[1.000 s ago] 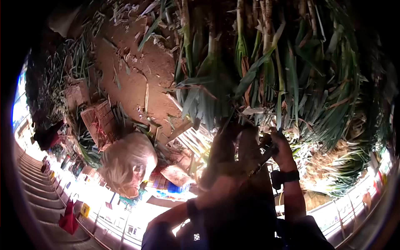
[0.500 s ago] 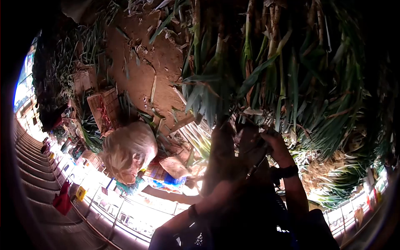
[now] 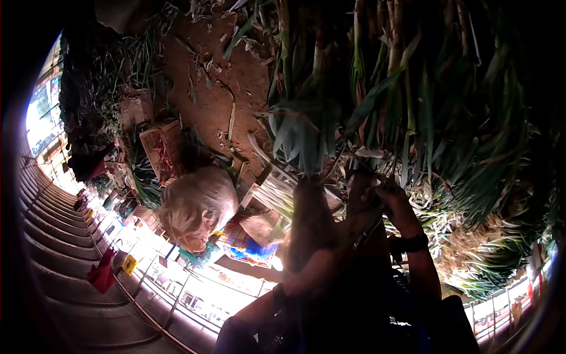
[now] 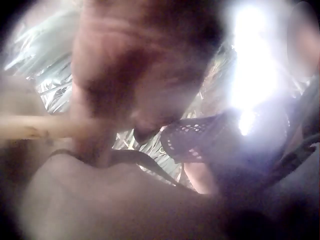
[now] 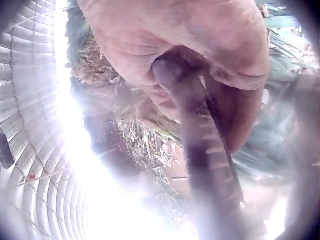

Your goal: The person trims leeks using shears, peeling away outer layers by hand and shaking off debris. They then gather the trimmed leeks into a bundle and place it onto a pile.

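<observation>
In the right wrist view my right hand (image 5: 200, 45) has its fingers curled round a dark rod-shaped handle (image 5: 200, 130) with a rounded end and light bands. In the head view this right hand (image 3: 392, 197) is in front of my lap, the rod slanting down towards my left side. My left hand (image 4: 140, 65) is large and blurred in the left wrist view, a pale yellowish stick (image 4: 35, 129) overlapping its edge; I cannot tell whether the fingers grip it. In the head view the left hand (image 3: 321, 259) is in shadow. Long leafy leeks (image 3: 377, 112) lie just beyond both hands.
A full pale plastic sack (image 3: 200, 203) stands to the left, beside a wicker-like crate (image 3: 162, 150). Bare soil (image 3: 212, 88) lies further off. A pile of trimmed leeks (image 3: 480, 259) is at the right. Ribbed sheeting (image 3: 65, 253) curves along the left edge.
The head view has shifted, so the sack, crate and soil appear further right. The right hand stays near the same spot with the rod still in its grip.
</observation>
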{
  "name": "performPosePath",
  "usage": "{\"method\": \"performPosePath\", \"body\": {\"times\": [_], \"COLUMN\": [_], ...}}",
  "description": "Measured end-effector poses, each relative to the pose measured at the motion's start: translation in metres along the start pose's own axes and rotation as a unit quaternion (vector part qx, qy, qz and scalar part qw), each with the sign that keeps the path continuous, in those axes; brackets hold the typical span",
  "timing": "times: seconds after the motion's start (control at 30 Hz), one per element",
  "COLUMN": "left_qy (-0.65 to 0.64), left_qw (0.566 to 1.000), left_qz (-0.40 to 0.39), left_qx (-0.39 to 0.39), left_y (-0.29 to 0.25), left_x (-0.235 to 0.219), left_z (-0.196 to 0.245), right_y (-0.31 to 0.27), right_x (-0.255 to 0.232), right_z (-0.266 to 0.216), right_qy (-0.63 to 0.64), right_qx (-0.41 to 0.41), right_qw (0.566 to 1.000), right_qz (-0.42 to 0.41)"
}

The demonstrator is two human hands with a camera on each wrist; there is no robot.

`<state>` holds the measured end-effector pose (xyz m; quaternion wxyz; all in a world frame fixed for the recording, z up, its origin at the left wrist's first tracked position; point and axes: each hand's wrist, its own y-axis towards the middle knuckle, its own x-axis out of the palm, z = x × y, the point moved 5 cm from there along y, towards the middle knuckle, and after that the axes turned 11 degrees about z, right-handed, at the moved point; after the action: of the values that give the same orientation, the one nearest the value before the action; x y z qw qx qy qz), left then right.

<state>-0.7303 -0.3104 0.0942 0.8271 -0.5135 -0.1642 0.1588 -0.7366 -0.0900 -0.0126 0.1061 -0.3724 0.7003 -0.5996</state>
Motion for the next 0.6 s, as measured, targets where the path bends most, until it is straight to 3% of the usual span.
{"method": "performPosePath", "body": {"times": [0.03, 0.1, 0.17, 0.2, 0.23, 0.27, 0.3, 0.33, 0.37, 0.43, 0.47, 0.5, 0.57, 0.6], "left_qy": [0.006, 0.095, 0.178, 0.214, 0.219, 0.281, 0.341, 0.343, 0.243, 0.038, 0.092, 0.094, 0.266, 0.268], "left_qw": [1.0, 0.985, 0.941, 0.909, 0.908, 0.891, 0.869, 0.868, 0.915, 0.97, 0.971, 0.971, 0.933, 0.933], "left_qz": [0.0, 0.126, 0.241, 0.295, 0.288, 0.285, 0.283, 0.277, 0.263, 0.22, 0.198, 0.189, 0.187, 0.183], "left_qx": [0.0, 0.075, 0.159, 0.201, 0.211, 0.215, 0.219, 0.229, 0.188, 0.095, 0.102, 0.109, 0.151, 0.157], "left_y": [0.0, 0.001, 0.001, 0.002, 0.012, 0.029, 0.041, 0.045, 0.051, 0.064, 0.07, 0.075, 0.082, 0.087], "left_x": [-0.003, -0.027, -0.049, -0.058, -0.064, -0.072, -0.08, -0.09, -0.104, -0.133, -0.147, -0.159, -0.183, -0.198], "left_z": [0.005, 0.036, 0.068, 0.077, 0.068, 0.05, 0.04, 0.046, 0.046, 0.044, 0.033, 0.023, 0.009, 0.001], "right_y": [0.002, 0.006, 0.008, 0.007, 0.014, 0.027, 0.033, 0.028, 0.039, 0.073, 0.08, 0.091, 0.11, 0.122], "right_x": [0.005, 0.016, 0.029, 0.04, 0.038, 0.044, 0.057, 0.073, 0.083, 0.098, 0.109, 0.115, 0.138, 0.138], "right_z": [-0.001, 0.007, 0.016, 0.012, 0.033, 0.056, 0.068, 0.055, 0.064, 0.101, 0.102, 0.107, 0.109, 0.105], "right_qy": [0.025, 0.007, -0.037, -0.155, -0.148, -0.338, -0.508, -0.491, -0.492, -0.225, -0.209, -0.207, -0.254, -0.254], "right_qx": [-0.011, -0.011, 0.002, -0.053, -0.06, -0.234, -0.386, -0.336, -0.338, -0.254, -0.224, -0.228, -0.267, -0.269], "right_qw": [1.0, 1.0, 0.998, 0.985, 0.985, 0.911, 0.77, 0.8, 0.798, 0.941, 0.952, 0.951, 0.928, 0.927], "right_qz": [-0.014, 0.006, 0.056, 0.063, 0.07, 0.044, 0.018, 0.073, 0.083, 0.006, -0.02, -0.01, -0.062, -0.056]}}
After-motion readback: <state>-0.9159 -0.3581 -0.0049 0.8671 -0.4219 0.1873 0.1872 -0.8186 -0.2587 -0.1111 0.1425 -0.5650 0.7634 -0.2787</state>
